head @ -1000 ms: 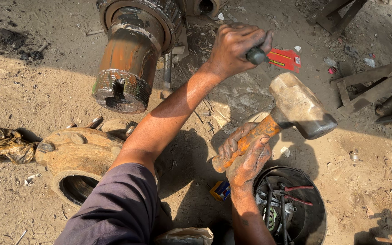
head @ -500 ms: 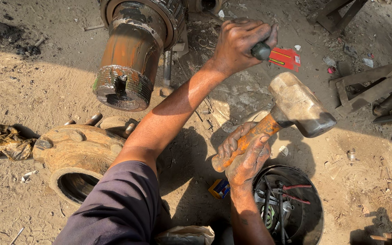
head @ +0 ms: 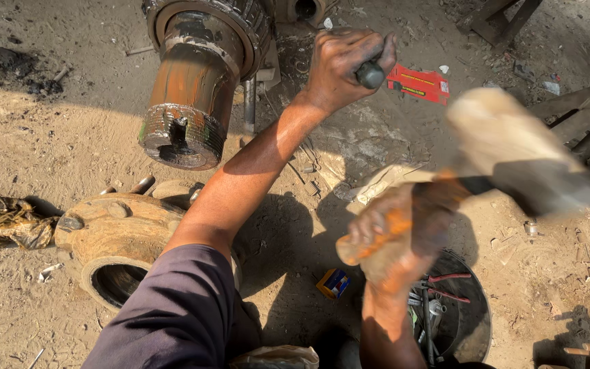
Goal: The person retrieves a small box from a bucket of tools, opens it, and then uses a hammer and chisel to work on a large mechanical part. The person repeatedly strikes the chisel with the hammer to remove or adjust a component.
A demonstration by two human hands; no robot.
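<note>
chisel: dark steel punch or chisel, only its struck end shows, sticking out of my left fist near the greasy base of the axle; where the tip bears is hidden by the hand.
left hand: my left hand is wrapped tight round the chisel shank, fingers fully closed, arm stretched out over the sand.
hammer: heavy hammer, orange wooden handle, head blurred in motion to the right of the chisel and well apart from it.
right hand: my right hand is clenched on the hammer handle low down near its end, also blurred.
risk 1: my knuckles sit just under the struck end. An off-line blow would likely land on the left hand.
risk 2: both hands look greasy. The handle could twist or slip in my grip mid-swing.
risk 3: glancing hit could kick the chisel sideways or throw chips; I cannot tell how square it sits.
axle: rusty orange axle spindle with a notched end, overhanging the ground left of my forearm.
hub: rusty wheel hub lying on the sand under my left elbow; dirty rag beside it.
tools: black round pan holding pliers and loose tools, just under my right wrist, and a small blue box beside it; both are trip or roll hazards if I shift my footing.
litter: red flat packet just right of the chisel.
</note>
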